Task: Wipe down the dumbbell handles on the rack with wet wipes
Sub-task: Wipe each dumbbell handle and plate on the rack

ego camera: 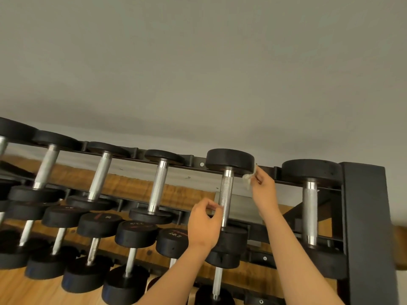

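Pinching a crumpled wet wipe between thumb and fingertips, my right hand sits at one o'clock of the knurled handle I am cleaning. The wipe lies up against the underside edge of that dumbbell's upper head, not on the steel. My left hand is at eight o'clock of the handle, fingers curled with their tips at the metal; I cannot tell whether they grip it or only touch.

The likeliest slip, I think, is missing part of the handle. The wipe is bunched small, the upper head overhangs the top of the bar, and my left fingers cover the lower stretch. A hard rub might also roll the dumbbell in its cradle, or pull the wipe out of so light a pinch.

A neighbouring dumbbell stands at three o'clock, with the black rack upright beyond it crowding my right forearm. Lower-tier dumbbells fill seven o'clock, close under my left wrist.
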A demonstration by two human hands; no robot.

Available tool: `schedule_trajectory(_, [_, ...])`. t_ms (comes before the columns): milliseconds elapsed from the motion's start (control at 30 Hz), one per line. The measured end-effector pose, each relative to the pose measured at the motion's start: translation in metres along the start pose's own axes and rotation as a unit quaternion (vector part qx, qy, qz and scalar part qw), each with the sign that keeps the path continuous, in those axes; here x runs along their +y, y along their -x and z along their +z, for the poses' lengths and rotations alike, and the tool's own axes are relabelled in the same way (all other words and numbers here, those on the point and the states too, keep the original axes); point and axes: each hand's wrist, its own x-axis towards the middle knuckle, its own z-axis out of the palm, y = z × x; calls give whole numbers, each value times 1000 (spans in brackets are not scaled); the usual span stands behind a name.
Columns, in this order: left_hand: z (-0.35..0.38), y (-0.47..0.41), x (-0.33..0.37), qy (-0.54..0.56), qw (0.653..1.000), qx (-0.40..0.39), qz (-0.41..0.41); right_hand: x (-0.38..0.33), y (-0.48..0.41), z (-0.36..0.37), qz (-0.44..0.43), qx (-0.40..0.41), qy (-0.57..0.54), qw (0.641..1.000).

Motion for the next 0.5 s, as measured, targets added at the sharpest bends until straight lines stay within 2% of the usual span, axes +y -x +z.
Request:
schedule_trajectory(267, [0,0,0,3,1000,6,-7,-7,-13,-8,-21,-23,90,995])
schedule_trajectory(400, [0,0,-1,1,1000,8,-3,-11,-9,-9,-6,-40,55,998])
schedule_trajectory(500, [1,-1,-2,4,1000,7,-1,-12,-3,-9,-1,-16,19,1000])
